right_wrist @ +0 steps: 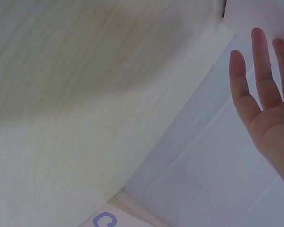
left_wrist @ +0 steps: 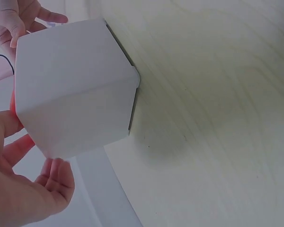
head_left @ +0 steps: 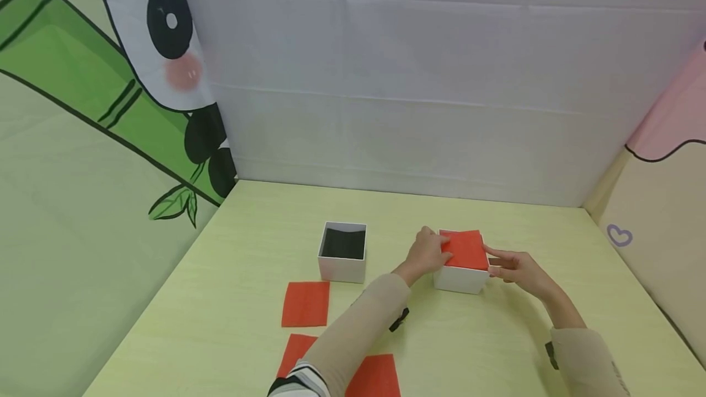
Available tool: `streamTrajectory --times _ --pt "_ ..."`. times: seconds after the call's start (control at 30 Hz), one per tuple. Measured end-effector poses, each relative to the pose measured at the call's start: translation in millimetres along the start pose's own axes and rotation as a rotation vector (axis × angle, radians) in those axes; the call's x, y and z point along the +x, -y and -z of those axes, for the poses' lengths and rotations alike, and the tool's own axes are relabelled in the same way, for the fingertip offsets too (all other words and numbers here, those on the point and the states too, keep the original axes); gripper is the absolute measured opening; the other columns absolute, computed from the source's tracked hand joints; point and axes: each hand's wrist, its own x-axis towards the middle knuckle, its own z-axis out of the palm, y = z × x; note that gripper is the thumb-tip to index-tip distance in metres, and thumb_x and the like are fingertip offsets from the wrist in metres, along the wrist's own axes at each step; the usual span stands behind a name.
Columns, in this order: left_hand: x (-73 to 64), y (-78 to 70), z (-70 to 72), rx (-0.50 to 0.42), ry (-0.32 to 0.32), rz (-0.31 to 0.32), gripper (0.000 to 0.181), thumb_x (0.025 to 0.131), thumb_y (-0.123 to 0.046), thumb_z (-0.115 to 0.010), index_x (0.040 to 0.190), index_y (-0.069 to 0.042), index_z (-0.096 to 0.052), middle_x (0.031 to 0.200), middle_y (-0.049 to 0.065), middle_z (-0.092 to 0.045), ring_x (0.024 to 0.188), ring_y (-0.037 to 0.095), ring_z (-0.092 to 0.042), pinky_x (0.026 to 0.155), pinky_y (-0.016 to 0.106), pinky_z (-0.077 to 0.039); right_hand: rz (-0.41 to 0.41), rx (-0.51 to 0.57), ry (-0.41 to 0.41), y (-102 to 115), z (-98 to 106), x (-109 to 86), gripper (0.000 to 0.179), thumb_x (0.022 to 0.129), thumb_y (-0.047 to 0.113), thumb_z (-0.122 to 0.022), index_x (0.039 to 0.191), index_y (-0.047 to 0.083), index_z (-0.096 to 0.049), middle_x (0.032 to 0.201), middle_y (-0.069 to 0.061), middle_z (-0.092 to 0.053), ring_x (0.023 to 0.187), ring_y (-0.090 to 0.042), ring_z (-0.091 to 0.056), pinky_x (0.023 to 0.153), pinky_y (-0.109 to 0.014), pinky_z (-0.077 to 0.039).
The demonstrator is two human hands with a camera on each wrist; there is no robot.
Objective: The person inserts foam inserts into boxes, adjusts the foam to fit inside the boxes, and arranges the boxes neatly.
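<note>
A white open-topped box (head_left: 459,280) stands right of centre with a red square sheet (head_left: 466,250) lying over its top. My left hand (head_left: 426,251) is at the box's left rim; its thumb and a fingertip touch the sheet there. In the left wrist view, the left hand's fingers (left_wrist: 57,177) bend beside the box wall, and the sheet is mostly hidden behind the box. On the other side, my right hand (head_left: 521,271) has its fingertips at the right edge of the box and sheet. The right wrist view shows its fingers (right_wrist: 262,71) extended and spread near the box wall.
A second white box (head_left: 342,269), with a black sheet (head_left: 343,244) inside, stands to the left. One red square (head_left: 306,304) lies in front of it. Two more red squares are nearer, partly under my left sleeve (head_left: 353,336). A white cloth wall (head_left: 413,97) rises behind the table.
</note>
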Motion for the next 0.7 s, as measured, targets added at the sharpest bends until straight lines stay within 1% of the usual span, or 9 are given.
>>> streamTrajectory --times 0.03,0.1,0.17,0.23,0.33,0.4,0.47,0.57,0.7 --pt "-1.1 0.3 0.1 0.006 -0.017 -0.017 0.037 0.085 -0.031 -0.061 0.120 -0.022 -0.059 0.104 0.000 -0.044 0.096 0.011 -0.038 0.070 0.019 -0.036 0.002 0.002 0.000 0 0 0.0 0.056 0.086 0.012 -0.060 0.132 -0.008 -0.034 0.121 -0.033 -0.044 0.102 -0.018 -0.056 0.072 -0.042 -0.047" --pt "-4.2 0.4 0.9 0.042 -0.058 -0.080 0.036 0.085 -0.037 -0.058 0.119 -0.025 -0.060 0.115 0.001 -0.044 0.107 0.013 -0.035 0.078 0.023 -0.036 0.012 0.005 -0.001 0 0 0.0 0.056 0.086 0.011 -0.059 0.131 -0.009 -0.034 0.120 -0.034 -0.045 0.098 -0.008 -0.057 0.071 -0.041 -0.047" --pt "-7.7 0.8 1.0 0.098 -0.101 -0.178 0.035 0.085 -0.044 -0.054 0.115 -0.029 -0.062 0.126 0.003 -0.041 0.118 0.015 -0.030 0.086 0.029 -0.034 0.025 0.011 0.000 -1 0 -0.1 0.055 0.086 0.010 -0.059 0.130 -0.010 -0.034 0.118 -0.035 -0.045 0.092 0.002 -0.055 0.069 -0.039 -0.048" --pt "-10.2 1.2 0.2 0.138 -0.133 -0.270 0.036 0.084 -0.050 -0.052 0.111 -0.030 -0.065 0.132 0.004 -0.038 0.123 0.016 -0.026 0.090 0.033 -0.032 0.036 0.007 -0.001 -2 -1 0.0 0.054 0.086 0.009 -0.059 0.130 -0.011 -0.034 0.117 -0.035 -0.045 0.090 0.001 -0.057 0.066 -0.037 -0.048" --pt "-12.1 3.2 -1.6 0.197 -0.164 -0.372 0.035 0.083 -0.054 -0.052 0.105 -0.032 -0.068 0.134 0.003 -0.037 0.124 0.016 -0.025 0.090 0.033 -0.031 0.044 0.005 -0.005 -2 -1 0.1 0.054 0.086 0.009 -0.059 0.129 -0.011 -0.034 0.116 -0.035 -0.047 0.089 -0.008 -0.060 0.064 -0.035 -0.047" --pt "-12.4 5.7 -3.1 0.221 -0.180 -0.405 0.034 0.082 -0.055 -0.052 0.101 -0.033 -0.069 0.134 0.003 -0.037 0.122 0.016 -0.026 0.089 0.033 -0.032 0.043 0.001 -0.009 -3 -1 0.1 0.054 0.086 0.009 -0.059 0.129 -0.011 -0.034 0.116 -0.035 -0.047 0.088 -0.013 -0.062 0.064 -0.035 -0.047" --pt "-12.4 7.9 -3.9 0.236 -0.191 -0.415 0.032 0.082 -0.055 -0.051 0.098 -0.035 -0.070 0.134 0.002 -0.038 0.122 0.016 -0.027 0.088 0.032 -0.033 0.039 0.002 -0.014 -3 0 0.0 0.054 0.086 0.009 -0.059 0.130 -0.010 -0.034 0.116 -0.035 -0.047 0.088 -0.015 -0.062 0.064 -0.036 -0.047" --pt "-11.9 11.1 -5.3 0.244 -0.194 -0.412 0.030 0.084 -0.054 -0.050 0.093 -0.036 -0.071 0.133 0.003 -0.039 0.121 0.016 -0.029 0.088 0.033 -0.034 0.035 0.009 -0.016 -4 0 -0.1 0.054 0.086 0.009 -0.059 0.130 -0.010 -0.034 0.118 -0.035 -0.046 0.089 -0.013 -0.061 0.067 -0.038 -0.048" --pt "-11.9 14.1 -6.5 0.269 -0.182 -0.397 0.032 0.085 -0.052 -0.048 0.085 -0.033 -0.074 0.131 0.004 -0.041 0.119 0.018 -0.032 0.086 0.033 -0.035 0.040 0.017 -0.019 -5 0 -0.1 0.054 0.086 0.009 -0.059 0.130 -0.011 -0.034 0.117 -0.036 -0.045 0.090 -0.009 -0.061 0.070 -0.042 -0.048"
